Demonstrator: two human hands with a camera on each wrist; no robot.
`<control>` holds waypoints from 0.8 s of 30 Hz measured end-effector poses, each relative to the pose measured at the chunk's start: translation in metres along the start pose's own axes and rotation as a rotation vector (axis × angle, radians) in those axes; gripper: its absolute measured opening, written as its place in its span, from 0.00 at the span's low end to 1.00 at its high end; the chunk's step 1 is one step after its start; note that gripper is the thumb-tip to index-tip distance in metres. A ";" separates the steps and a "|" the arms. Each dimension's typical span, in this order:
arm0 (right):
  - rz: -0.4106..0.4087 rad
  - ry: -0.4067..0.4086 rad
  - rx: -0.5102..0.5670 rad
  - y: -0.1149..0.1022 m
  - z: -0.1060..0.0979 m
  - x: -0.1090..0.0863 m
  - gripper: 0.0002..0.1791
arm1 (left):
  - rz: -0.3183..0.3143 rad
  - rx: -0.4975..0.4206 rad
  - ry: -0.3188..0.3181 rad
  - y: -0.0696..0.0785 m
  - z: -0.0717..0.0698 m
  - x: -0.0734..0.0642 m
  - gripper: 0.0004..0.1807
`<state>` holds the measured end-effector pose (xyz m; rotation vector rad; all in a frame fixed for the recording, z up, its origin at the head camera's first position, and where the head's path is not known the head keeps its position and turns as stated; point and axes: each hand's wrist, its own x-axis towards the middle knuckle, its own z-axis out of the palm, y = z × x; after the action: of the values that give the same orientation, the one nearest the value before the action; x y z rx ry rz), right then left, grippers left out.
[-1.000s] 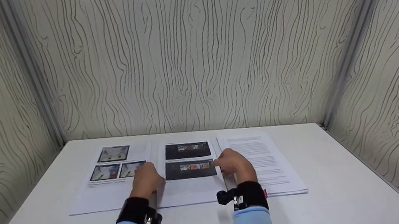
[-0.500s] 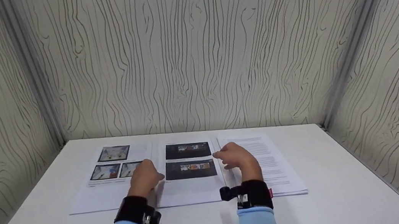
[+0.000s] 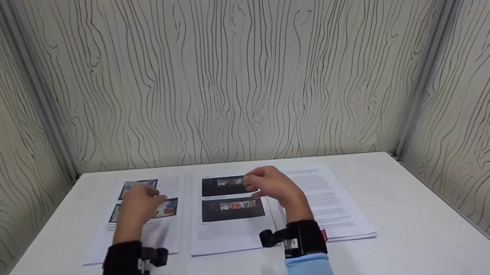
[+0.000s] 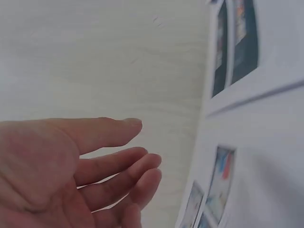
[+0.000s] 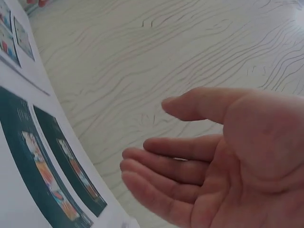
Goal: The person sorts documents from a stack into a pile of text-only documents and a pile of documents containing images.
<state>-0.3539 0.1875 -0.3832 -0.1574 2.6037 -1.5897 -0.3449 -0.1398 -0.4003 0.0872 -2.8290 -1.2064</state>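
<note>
My left hand (image 3: 139,205) hovers above the left stack of paper (image 3: 164,240), which bears printed photos that the hand partly covers. In the left wrist view that hand (image 4: 109,166) has thumb and fingers apart, holding nothing. Over the right side of the middle stack of paper (image 3: 232,238), printed with two dark pictures, is my right hand (image 3: 275,185). Its fingers are loosely bent, and the right wrist view shows the palm (image 5: 270,142) bare. A third stack of paper (image 3: 321,193), covered in lines of text, lies to the right, partly behind the right wrist.
The three stacks lie side by side on a white table (image 3: 413,229). Pale walls (image 3: 216,65) with a dark wood-grain pattern stand behind and on both sides. Each wrist wears a black strap (image 3: 305,238) with a small camera.
My left hand has left the gap between the left and middle stacks, rising and moving left. My right hand has let go of the middle stack's edge and moved slightly up.
</note>
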 end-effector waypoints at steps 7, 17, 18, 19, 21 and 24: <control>-0.030 -0.115 0.186 -0.019 0.047 0.012 0.26 | -0.090 -0.027 0.136 -0.059 -0.046 -0.004 0.27; 0.064 -0.216 0.132 -0.021 0.122 0.016 0.21 | -0.233 0.033 0.105 -0.105 -0.052 -0.012 0.29; 0.074 -0.221 0.100 -0.020 0.126 0.015 0.21 | -0.238 0.050 0.099 -0.106 -0.051 -0.012 0.30; 0.087 -0.226 0.075 -0.020 0.130 0.014 0.22 | -0.245 0.064 0.091 -0.108 -0.050 -0.013 0.30; 0.105 -0.237 0.047 -0.019 0.136 0.012 0.23 | -0.267 0.080 0.077 -0.108 -0.047 -0.013 0.30; 0.130 -0.260 0.031 -0.018 0.141 0.010 0.25 | -0.303 0.088 0.063 -0.108 -0.043 -0.013 0.30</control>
<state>-0.3448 0.0536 -0.4312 -0.1754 2.3413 -1.4578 -0.3253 -0.2444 -0.4485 0.5659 -2.8863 -1.1002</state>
